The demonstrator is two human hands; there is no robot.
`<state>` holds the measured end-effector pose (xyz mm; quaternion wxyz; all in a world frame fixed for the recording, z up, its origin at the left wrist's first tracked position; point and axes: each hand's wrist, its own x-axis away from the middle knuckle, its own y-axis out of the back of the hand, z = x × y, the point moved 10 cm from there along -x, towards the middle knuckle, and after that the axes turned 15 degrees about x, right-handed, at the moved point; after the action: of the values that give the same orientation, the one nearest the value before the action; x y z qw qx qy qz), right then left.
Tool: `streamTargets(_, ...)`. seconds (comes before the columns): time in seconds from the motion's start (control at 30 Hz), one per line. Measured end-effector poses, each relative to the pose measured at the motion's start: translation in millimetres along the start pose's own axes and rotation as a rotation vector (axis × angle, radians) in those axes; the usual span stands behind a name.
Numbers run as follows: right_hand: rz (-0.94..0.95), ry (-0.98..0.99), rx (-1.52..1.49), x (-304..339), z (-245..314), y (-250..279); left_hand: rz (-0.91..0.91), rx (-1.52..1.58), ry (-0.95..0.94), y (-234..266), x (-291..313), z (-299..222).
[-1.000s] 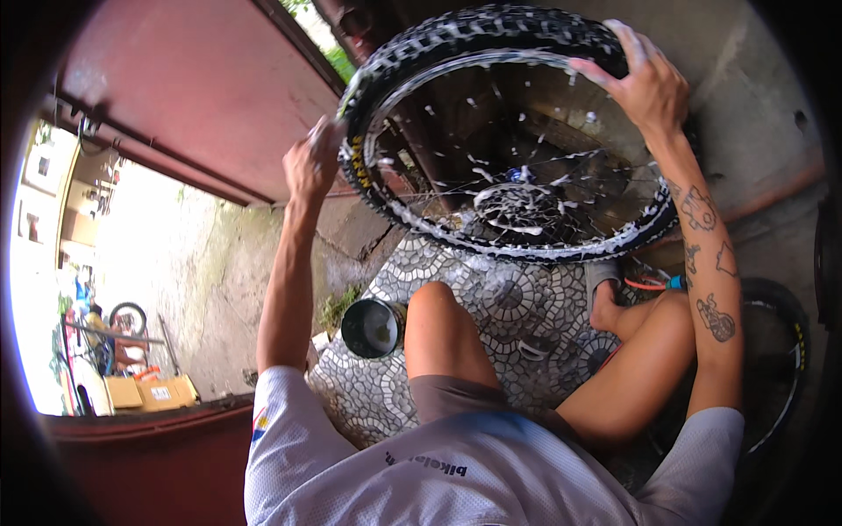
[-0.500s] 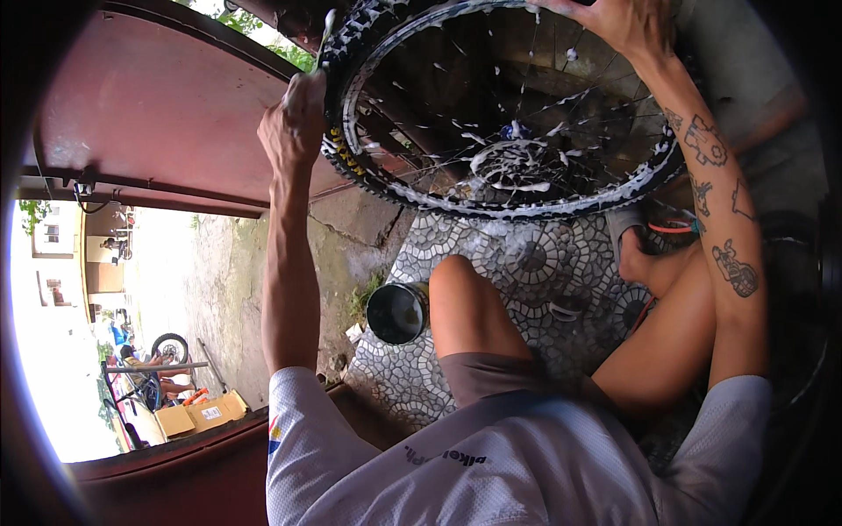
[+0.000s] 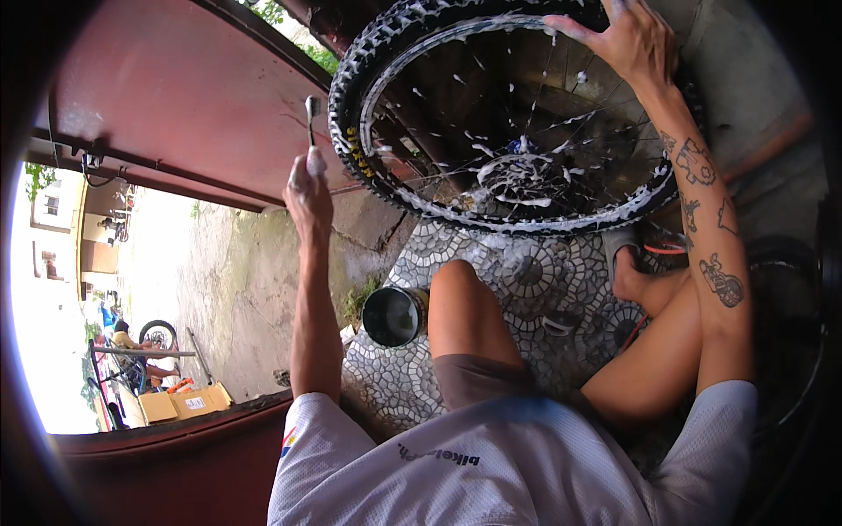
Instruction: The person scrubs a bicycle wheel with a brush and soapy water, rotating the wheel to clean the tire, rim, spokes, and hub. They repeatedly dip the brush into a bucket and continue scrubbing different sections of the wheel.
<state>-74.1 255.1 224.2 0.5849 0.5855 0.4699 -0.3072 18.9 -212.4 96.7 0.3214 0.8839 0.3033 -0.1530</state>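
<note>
Red metal panel (image 3: 193, 105) at left, stone-mosaic floor (image 3: 399, 373) below. Foamy bicycle wheel (image 3: 519, 182) tilted ahead of the person. Dark bucket (image 3: 392, 316) on floor. Right hand (image 3: 645, 48) clasping wheel's upper right, fingertips partly cut off. Left hand (image 3: 309, 197) closed round slim brush (image 3: 312, 110), clear of wheel. Suds (image 3: 491, 219) plus one-handed hold: wheel could slip, likewise brush.

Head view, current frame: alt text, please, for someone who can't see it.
A person's right hand holds a foam-spattered bicycle wheel by its upper right edge, while the left hand holds a small brush apart from the tyre. Below, a dark bucket stands beside the bent left knee on a mosaic floor.
</note>
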Motion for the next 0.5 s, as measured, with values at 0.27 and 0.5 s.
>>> streamTargets(0.27,0.377,-0.099,-1.098,76,97,21,0.528,1.063,0.394,-136,158,-107)
streamTargets(0.5,0.604,-0.532,-1.667,124,115,-27,0.625,1.067,0.409,-153,179,-122)
